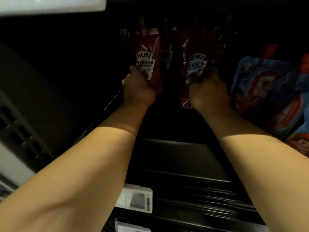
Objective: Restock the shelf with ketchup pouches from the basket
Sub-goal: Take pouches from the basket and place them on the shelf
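Nearest me, the shelf lip point(182, 166) with its price tag point(136, 200). Beyond that lip, my left hand point(138, 91) wraps the lower part of one ketchup pouch point(148, 52); my right hand point(209, 92) is closed round the second pouch point(194, 64). I should push both upright against the dim row behind, labels forward, before loosening either grip.

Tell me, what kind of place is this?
Probably a shop. A dark shelf has price tags on its front edge, two hands hold Heinz ketchup pouches, and blue packets sit alongside.
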The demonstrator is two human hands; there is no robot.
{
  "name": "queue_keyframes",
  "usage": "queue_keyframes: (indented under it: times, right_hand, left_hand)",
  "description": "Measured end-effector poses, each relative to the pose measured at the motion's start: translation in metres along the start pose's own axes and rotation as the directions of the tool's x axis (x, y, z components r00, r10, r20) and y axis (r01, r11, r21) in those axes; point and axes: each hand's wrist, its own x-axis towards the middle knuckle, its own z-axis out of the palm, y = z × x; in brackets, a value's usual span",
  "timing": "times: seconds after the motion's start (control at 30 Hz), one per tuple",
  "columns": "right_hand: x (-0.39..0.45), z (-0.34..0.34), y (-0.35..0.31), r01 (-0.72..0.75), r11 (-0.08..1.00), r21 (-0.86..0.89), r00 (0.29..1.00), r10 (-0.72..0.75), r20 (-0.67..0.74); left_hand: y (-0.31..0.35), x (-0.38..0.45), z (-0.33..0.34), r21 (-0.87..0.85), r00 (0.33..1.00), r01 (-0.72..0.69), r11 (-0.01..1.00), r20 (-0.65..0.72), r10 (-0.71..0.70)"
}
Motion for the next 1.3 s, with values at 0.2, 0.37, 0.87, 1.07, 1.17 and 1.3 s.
queue_keyframes:
  times: [0.2,0.37,0.87,1.07,1.17,1.3]
  right_hand:
    - [0.003,0.012,-0.009,0.071,0.997,-0.036,0.993,-0.067,0.101]
    - [0.022,0.039,-0.018,0.063,0.998,0.011,0.995,-0.064,0.082]
    - [0.031,0.061,0.0,0.112,0.993,0.048,0.979,-0.119,0.163]
    - [0.029,0.064,0.0,0.126,0.987,0.104,0.984,-0.138,0.112]
    - [0.029,0.061,0.0,0.139,0.987,0.08,0.982,-0.147,0.116]
    - [0.025,0.061,0.002,0.169,0.985,0.024,0.978,-0.171,0.123]
  left_hand:
    - [0.001,0.005,0.005,0.059,1.0,-0.006,0.998,0.024,0.005]
    - [-0.002,0.005,0.008,0.076,0.999,-0.043,0.996,0.005,0.043]
    - [-0.008,0.005,0.011,0.045,0.996,-0.08,0.996,-0.029,0.082]
    - [-0.009,0.003,0.012,-0.01,0.992,-0.121,0.993,-0.048,0.12]
    - [-0.008,0.002,0.01,-0.013,0.989,-0.139,0.99,-0.058,0.138]
    - [-0.011,0.001,0.008,-0.003,0.975,-0.192,0.981,-0.114,0.191]
